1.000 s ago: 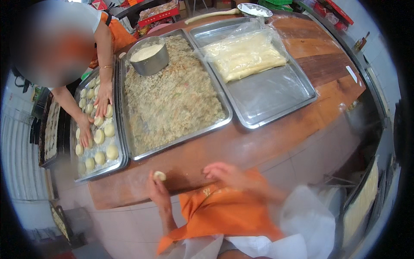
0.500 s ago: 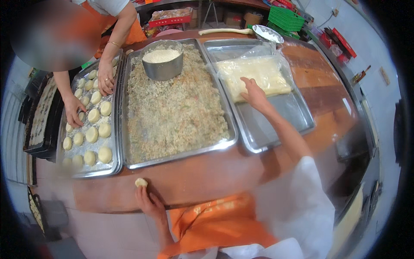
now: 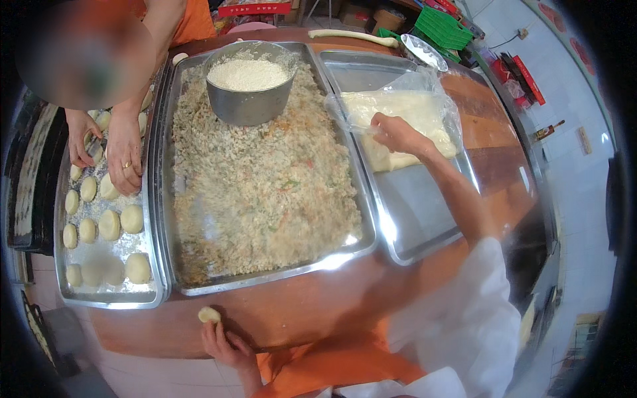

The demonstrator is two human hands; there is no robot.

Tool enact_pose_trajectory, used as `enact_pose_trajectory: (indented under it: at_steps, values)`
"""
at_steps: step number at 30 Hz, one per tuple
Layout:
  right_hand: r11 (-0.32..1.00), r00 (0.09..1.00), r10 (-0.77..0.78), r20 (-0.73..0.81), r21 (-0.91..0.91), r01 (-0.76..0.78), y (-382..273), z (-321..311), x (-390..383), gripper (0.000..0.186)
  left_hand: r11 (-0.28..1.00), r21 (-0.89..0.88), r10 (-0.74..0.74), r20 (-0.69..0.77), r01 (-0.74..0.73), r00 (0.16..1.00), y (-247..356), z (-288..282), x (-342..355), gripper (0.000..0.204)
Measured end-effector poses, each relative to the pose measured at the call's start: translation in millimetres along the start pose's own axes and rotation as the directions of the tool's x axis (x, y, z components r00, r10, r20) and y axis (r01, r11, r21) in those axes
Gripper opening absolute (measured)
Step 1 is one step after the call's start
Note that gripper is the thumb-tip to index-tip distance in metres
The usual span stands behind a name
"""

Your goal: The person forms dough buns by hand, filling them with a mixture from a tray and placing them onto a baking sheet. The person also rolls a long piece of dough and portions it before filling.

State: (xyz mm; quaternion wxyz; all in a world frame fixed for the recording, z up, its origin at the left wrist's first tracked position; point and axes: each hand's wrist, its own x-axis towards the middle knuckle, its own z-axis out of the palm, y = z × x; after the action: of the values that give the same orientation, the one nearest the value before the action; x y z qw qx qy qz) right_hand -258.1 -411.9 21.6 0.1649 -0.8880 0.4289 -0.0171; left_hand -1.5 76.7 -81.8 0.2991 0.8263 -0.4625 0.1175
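Observation:
A small pale dough round (image 3: 209, 315) sits in the fingers of my left hand (image 3: 225, 345), low at the table's front edge. My right hand (image 3: 396, 136) reaches over the right metal tray (image 3: 418, 222), its fingers closed on the clear plastic bag (image 3: 424, 99) that covers a pale yellow dough slab (image 3: 431, 126). Left of that, a big tray of crumbly mixed filling (image 3: 259, 192) carries a round metal container (image 3: 247, 106) with pale crumbs inside. Farther left, dough rounds (image 3: 131, 219) rest on a floured tray (image 3: 156, 285).
A co-worker's two hands (image 3: 123, 152) press among the rounds at left, beside stacked dark trays (image 3: 33, 179). A long dough roll (image 3: 352, 36) and a bowl of white powder (image 3: 423, 52) lie at the back of the wooden table (image 3: 464, 86). Green crates (image 3: 441, 30) stand behind.
My right hand rose from the near edge to the bagged dough and has closed on the plastic. My left hand keeps the dough round low. The co-worker's hands have shifted among the rounds.

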Motion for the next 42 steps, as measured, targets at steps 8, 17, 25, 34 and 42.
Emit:
enact_pose_trajectory:
  at_steps: [8,17,25,34,42]
  values:
    - [0.896,0.899,0.138,-0.415,0.438,0.065,11,-24,92,0.035,0.999,0.022,0.024,0.003,-0.024,1.000,-4,1,-2,0.027]
    - [0.929,0.828,0.020,-0.560,0.317,0.192,4,25,-11,0.036,0.997,0.070,-0.029,0.077,0.024,0.997,-4,-6,-5,0.029]
    - [0.850,0.762,0.422,-0.491,-0.079,-0.522,196,-4,-104,0.036,0.996,0.084,-0.006,0.064,0.001,0.998,-5,4,-4,0.029]
    - [0.955,0.466,0.224,-0.856,0.289,0.070,253,-8,-53,0.043,0.992,0.129,-0.003,0.059,-0.004,0.998,-6,7,2,0.030]
    - [0.771,0.639,0.631,-0.440,0.448,-0.453,289,41,-130,0.018,0.994,0.113,0.006,0.073,-0.014,0.997,-7,14,5,0.031]
